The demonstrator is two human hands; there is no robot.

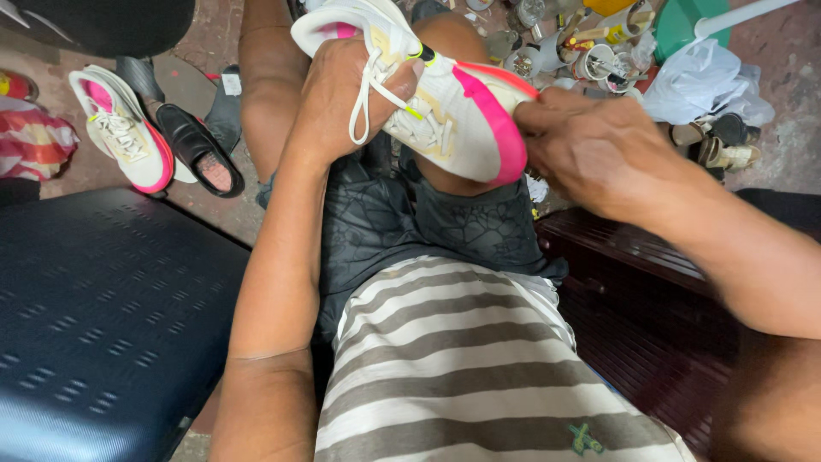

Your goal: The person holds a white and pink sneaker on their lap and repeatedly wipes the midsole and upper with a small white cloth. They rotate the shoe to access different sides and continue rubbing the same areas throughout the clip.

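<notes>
You hold a white lace-up sports shoe with a bright pink heel band (445, 103) over your knee, at about twelve o'clock in your view. Your left hand (342, 98) is closed around its laced upper, thumb hooked through the loose white laces. Your right hand (590, 141) is curled tight against the pink heel end; its fingertips are hidden behind the shoe, so you cannot see exactly what they pinch.

At ten o'clock, the matching white and pink shoe (120, 128) lies on the reddish-brown concrete floor (209, 38), touching a black leather loafer (198, 147). At eight o'clock is a dark blue padded seat (103, 316), at four o'clock a dark red slatted bench (641, 308).

At one o'clock, a clutter of small tins and bottles (581, 47) sits beside a white plastic bag (705, 81); their contents are too small to make out.
</notes>
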